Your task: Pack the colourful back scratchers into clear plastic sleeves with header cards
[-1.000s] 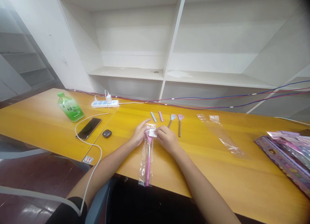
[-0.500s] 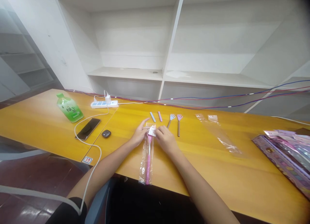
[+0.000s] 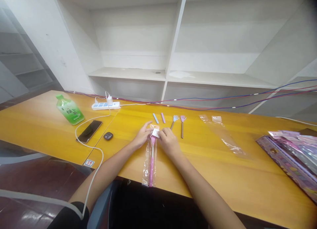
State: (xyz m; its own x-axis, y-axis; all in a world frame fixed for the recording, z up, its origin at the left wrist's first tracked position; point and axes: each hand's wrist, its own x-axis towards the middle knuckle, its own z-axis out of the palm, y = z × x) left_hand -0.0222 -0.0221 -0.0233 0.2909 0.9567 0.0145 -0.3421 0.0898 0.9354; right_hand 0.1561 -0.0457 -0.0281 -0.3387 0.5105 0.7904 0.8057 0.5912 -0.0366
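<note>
A pink back scratcher (image 3: 151, 166) lies in a clear plastic bag (image 3: 145, 171) at the table's front edge, its handle end towards me. At the bag's top, my right hand (image 3: 168, 141) is closed, pinching the bag beside its white label (image 3: 156, 133). My left hand (image 3: 143, 136) grips the same end from the left, its index finger stretched out; part of its hold is hidden. Just beyond my hands lie a blue stick (image 3: 155, 118) and a pink stick (image 3: 162, 118). To their right are a blue claw-headed scratcher (image 3: 175, 119) and a pink one (image 3: 182, 123), both brown-handled.
Flattened clear bags (image 3: 220, 133) lie to the right, before a purple patterned box (image 3: 277, 156) piled with packaged items. On the left are a green tea bottle (image 3: 70, 111), a phone (image 3: 89, 131), a black case (image 3: 108, 136) and a power strip (image 3: 99, 106). A white cable crosses the left side.
My hands stay at the bag's labelled end, with only a slight shift of the fingers and label. The whole view has moved a little.
</note>
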